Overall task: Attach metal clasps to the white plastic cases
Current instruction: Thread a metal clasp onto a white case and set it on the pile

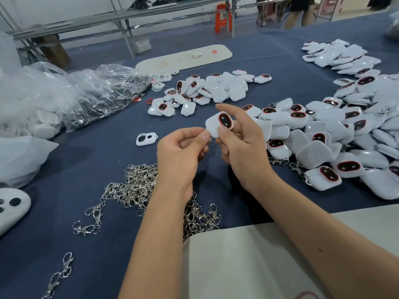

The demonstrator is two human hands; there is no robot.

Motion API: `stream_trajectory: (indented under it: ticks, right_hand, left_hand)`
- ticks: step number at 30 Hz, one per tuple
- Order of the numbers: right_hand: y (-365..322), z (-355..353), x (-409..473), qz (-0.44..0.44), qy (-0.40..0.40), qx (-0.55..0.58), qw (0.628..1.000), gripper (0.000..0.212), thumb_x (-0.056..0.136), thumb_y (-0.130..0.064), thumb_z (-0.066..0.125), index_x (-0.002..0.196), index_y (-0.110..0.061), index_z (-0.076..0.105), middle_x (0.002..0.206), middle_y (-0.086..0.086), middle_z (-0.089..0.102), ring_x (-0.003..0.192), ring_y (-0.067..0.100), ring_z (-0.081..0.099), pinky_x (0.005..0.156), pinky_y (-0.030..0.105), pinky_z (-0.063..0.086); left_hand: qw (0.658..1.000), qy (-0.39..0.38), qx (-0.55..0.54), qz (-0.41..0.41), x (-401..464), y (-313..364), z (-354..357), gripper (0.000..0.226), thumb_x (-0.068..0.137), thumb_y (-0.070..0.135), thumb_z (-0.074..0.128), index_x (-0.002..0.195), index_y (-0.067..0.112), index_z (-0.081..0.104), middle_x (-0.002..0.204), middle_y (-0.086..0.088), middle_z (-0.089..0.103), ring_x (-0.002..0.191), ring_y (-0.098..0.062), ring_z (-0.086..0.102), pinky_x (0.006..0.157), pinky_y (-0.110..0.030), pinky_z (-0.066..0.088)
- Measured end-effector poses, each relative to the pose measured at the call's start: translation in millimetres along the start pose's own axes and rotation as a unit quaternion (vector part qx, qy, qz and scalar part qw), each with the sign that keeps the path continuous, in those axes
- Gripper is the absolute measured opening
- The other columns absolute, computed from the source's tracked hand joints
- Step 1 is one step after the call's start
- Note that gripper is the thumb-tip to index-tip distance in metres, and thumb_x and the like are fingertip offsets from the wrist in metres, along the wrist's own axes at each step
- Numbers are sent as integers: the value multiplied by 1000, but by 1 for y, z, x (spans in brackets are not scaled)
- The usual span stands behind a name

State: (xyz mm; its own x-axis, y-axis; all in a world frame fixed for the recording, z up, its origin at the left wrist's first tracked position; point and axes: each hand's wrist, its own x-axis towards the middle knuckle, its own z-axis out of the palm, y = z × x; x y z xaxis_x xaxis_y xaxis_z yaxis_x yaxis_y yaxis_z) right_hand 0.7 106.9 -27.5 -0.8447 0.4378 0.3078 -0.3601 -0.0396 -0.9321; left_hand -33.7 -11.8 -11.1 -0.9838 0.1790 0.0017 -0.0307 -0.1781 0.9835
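A: Where do the hands sit?

B: Both are at mid-frame, raised above the surface (71,169). The right hand (241,147) grasps a white case (216,126) between thumb and curled fingers, its forefinger lifted free toward the top of the frame. The left hand (179,152) sits just left of it, thumb and forefinger pinched together at the case's lower-left corner.

A: What does the left hand pinch?

B: Something small and pale glints at its fingertips, too hidden to name; judging by the task, probably a clasp.

A: So which relation matters?

B: The case's corner against the left fingertips. They meet, or nearly do. The case's long axis tilts from lower left to upper right, with its red-rimmed dark window facing the camera, so the corner points straight at the left hand. The right hand only steadies; the left is the nearer one for the attaching.

A: And farther out?

B: The pile of loose clasps (138,186) lies below the left hand, partly under that forearm, toward lower left. A heap of cases with clasps already hanging (323,137) fills the right of the frame, just beside the right hand. A smaller group of cases (216,87) lies above the hands, well apart. Clear plastic bags (97,91) sit at upper left.
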Motion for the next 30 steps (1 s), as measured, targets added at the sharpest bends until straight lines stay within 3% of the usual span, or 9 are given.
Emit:
stream_trajectory:
  ticks: [7, 15, 21, 25, 30]
  right_hand:
    - [-1, -2, 1, 41, 40, 4, 998, 32, 103, -5, 56, 128, -25, 64, 71, -6, 64, 56, 2, 55, 48, 19, 41]
    - [-4, -3, -1, 44, 39, -5, 998, 24, 102, -6, 58, 122, -18, 64, 75, 5, 63, 53, 5, 53, 48, 21, 41]
    - [0, -3, -1, 45, 22, -27, 998, 13, 90, -18, 58, 102, -23, 55, 71, 8, 55, 54, 14, 41, 49, 26, 34]
    - [0, -3, 1, 74, -1, -63, 995, 12, 83, -24, 55, 88, -21, 44, 73, 12, 55, 56, 18, 45, 47, 26, 35]
    - [-5, -5, 3, 92, -81, -52, 991, 22, 90, -20, 50, 106, -17, 66, 65, 11, 65, 58, 22, 65, 42, 29, 45]
  left_hand:
    - [1000, -6, -26, -4, -1, -4, 3, 4, 93, 5, 72, 93, 9, 73, 75, 0, 74, 63, -6, 62, 62, -18, 53]
    - [999, 9, 41, 21, -1, -4, -1, 22, 81, -2, 82, 96, 12, 72, 84, -4, 79, 81, -12, 75, 75, -23, 57]
    - [995, 41, 82, 50, 0, -5, 0, 12, 83, 5, 82, 89, 12, 75, 71, -4, 73, 65, -8, 66, 69, -24, 57]
    - [996, 39, 63, 58, 0, -5, -2, 11, 85, 2, 79, 91, 11, 76, 71, -3, 72, 67, -10, 66, 68, -22, 56]
    - [995, -6, 57, 76, 1, -2, -8, 22, 85, -5, 75, 88, 16, 77, 84, -9, 76, 78, -14, 69, 73, -25, 55]
